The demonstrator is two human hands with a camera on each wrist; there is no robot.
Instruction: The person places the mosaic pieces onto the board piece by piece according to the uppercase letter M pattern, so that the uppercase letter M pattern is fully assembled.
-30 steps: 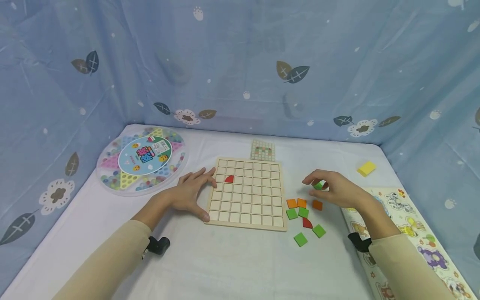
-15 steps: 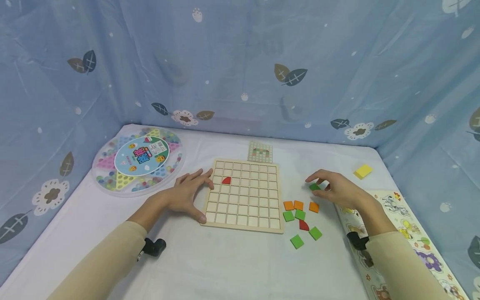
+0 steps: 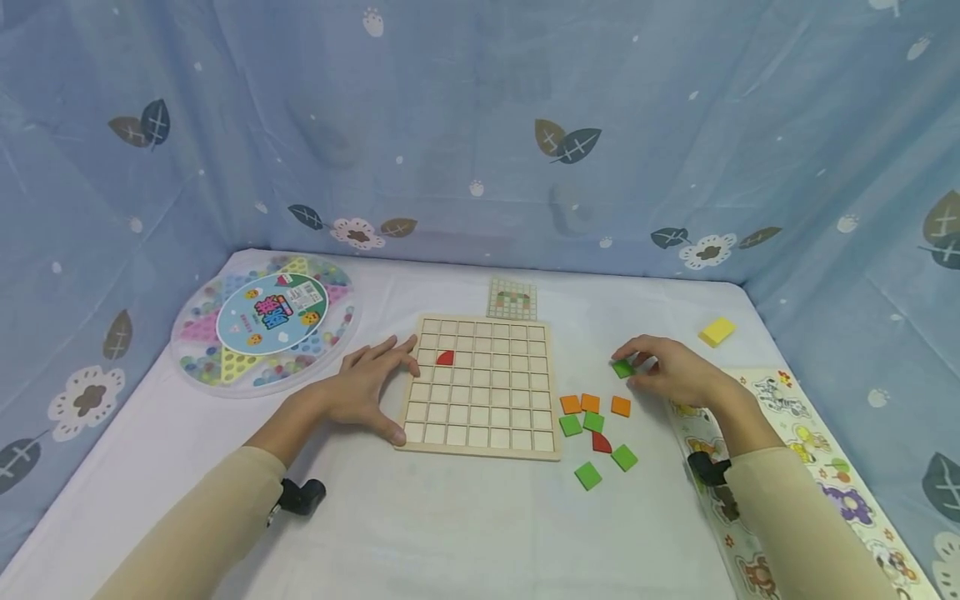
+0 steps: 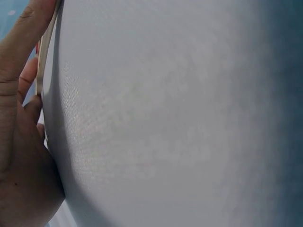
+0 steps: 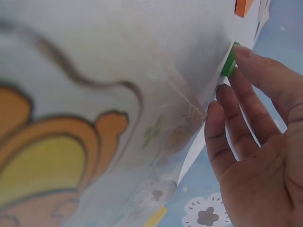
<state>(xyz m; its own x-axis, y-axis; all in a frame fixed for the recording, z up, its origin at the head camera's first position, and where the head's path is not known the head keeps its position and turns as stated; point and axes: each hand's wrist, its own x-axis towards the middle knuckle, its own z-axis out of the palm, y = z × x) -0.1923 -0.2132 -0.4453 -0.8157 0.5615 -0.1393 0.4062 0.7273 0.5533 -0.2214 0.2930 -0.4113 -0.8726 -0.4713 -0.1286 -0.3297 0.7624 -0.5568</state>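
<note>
My right hand (image 3: 670,371) pinches a green square tile (image 3: 622,368) between thumb and fingers, right of the board. In the right wrist view the green tile's edge (image 5: 230,60) shows at the thumb tip. My left hand (image 3: 360,389) rests along the left edge of the wooden grid board (image 3: 480,454), thumb at its near corner and fingers spread farther up. One red quarter-circle piece (image 3: 446,358) lies in a cell at the board's upper left. Between board and right hand lie several green tiles (image 3: 588,476), 3 orange tiles (image 3: 620,406) and a red quarter-circle (image 3: 601,442).
A small pattern card (image 3: 512,300) lies behind the board. At the left back is a round Chinese checkers set (image 3: 270,321). A yellow block (image 3: 717,332) sits at the back right. An animal-picture sheet (image 3: 791,467) lies under the right forearm.
The right hand has drawn the green tile slightly toward the board, and more of the tile shows. The left hand keeps its place at the board. The head view has shifted a little.
</note>
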